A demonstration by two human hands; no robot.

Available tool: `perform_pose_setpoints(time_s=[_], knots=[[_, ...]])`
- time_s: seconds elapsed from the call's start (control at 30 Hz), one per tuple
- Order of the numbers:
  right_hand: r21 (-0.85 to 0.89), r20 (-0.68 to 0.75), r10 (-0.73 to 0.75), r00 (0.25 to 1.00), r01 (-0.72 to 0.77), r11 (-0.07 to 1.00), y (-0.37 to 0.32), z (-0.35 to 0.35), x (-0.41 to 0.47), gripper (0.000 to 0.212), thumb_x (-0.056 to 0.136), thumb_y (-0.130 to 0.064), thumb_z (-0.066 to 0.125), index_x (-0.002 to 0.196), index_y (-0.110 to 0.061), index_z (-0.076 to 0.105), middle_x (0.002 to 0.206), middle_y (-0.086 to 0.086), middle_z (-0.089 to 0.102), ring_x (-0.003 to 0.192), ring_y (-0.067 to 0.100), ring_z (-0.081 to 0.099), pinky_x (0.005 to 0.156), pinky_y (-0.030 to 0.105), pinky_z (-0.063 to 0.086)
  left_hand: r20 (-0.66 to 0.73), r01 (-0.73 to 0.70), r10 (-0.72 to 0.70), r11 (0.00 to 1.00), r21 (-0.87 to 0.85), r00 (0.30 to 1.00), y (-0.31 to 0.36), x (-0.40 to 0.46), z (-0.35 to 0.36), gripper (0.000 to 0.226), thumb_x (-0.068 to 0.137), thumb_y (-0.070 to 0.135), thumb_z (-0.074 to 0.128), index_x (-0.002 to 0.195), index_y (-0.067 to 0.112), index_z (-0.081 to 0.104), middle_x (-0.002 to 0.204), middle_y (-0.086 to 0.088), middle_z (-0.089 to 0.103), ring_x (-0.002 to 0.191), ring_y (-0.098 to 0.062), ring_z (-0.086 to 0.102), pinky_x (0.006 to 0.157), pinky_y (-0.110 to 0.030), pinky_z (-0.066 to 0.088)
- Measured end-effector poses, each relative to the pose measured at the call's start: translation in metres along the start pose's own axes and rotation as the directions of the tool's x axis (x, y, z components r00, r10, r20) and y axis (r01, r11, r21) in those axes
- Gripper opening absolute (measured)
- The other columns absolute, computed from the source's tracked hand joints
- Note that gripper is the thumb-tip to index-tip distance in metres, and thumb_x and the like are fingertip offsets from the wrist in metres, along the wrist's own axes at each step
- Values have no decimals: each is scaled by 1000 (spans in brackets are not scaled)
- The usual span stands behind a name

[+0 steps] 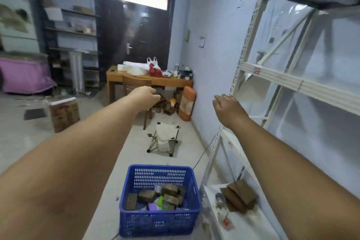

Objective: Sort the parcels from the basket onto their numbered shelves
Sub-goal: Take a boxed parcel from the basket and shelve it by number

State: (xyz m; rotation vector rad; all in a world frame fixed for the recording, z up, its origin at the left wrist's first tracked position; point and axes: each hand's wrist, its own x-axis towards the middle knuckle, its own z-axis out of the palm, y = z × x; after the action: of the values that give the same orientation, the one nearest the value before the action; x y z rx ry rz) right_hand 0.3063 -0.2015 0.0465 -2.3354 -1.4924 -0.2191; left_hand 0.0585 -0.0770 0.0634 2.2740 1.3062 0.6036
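A: What's biggest on your right?
B: The white shelving rack (272, 76); brown parcels (240, 197) lie flat on its lowest shelf, beside a tape roll (220, 198).
A: And the rest?
B: The blue basket (159, 218) sits on the floor below you, just beside the rack, with more parcels inside.
A: Your hands?
B: Your left hand (145, 97) is loosely curled, grasping nothing. Your right hand (227, 106) reaches toward the rack, fingers released and flat.
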Motion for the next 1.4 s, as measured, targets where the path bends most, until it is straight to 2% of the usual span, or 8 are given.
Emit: perform_pose_setpoints(time_s=[0.1,0.2,0.37,0.5,0.9,1.13,1.27,1.4], knots=[[11,67,-54,996,53,999,-23,45,58,55,101,-44,20,147,-19,36,156,12,29,146,28,21,121,41,14,-21,88,-88,996,22,996,-39,38,-3,44,95,34,47,137,19,51,138,-4,53,123,-25,52,89,-31,43],[18,78,-88,993,87,996,-34,76,105,56,100,-47,19,146,-21,38,155,12,31,145,28,23,119,44,19,-9,128,-128,992,-16,992,-56,76,-1,41,97,29,47,133,11,54,136,-10,55,122,-29,53,93,-35,44],[57,109,-24,994,18,998,-27,114,154,57,100,-47,20,145,-19,41,153,10,36,144,29,27,119,43,20,2,181,-182,975,-128,983,-78,133,27,44,96,27,44,139,22,47,142,-4,49,125,-25,48,88,-31,39],[106,130,28,991,-42,993,-13,143,175,49,104,-38,25,139,-14,48,145,13,46,136,32,37,115,39,26,60,237,-229,950,-206,972,-101,163,58,47,95,29,46,142,22,45,148,-2,44,134,-25,41,109,-37,34],[160,389,138,911,-214,964,44,306,268,50,104,-40,23,132,-13,53,138,18,51,126,35,47,103,38,36,221,553,-507,779,-297,833,-180,264,189,49,96,28,47,144,18,43,148,-6,43,135,-26,41,111,-35,30],[148,569,199,798,-338,929,98,423,300,48,105,-37,24,139,-12,47,142,14,50,128,32,47,106,35,35,318,652,-577,724,-225,752,-219,325,306,47,97,23,44,143,15,44,150,-6,41,136,-25,39,112,-32,29],[123,671,296,679,-496,860,133,513,289,48,105,-36,23,136,-9,49,138,17,51,125,32,49,100,33,37,418,713,-614,688,-133,670,-262,339,405,46,98,25,43,143,14,44,149,-9,42,134,-27,42,111,-33,33],[60,750,384,538,-635,771,167,621,265,53,105,-42,20,142,-12,43,145,14,46,131,32,44,105,37,35,494,756,-630,648,-92,600,-314,340,517,46,100,27,43,144,15,42,150,-5,40,133,-24,41,96,-25,34]])
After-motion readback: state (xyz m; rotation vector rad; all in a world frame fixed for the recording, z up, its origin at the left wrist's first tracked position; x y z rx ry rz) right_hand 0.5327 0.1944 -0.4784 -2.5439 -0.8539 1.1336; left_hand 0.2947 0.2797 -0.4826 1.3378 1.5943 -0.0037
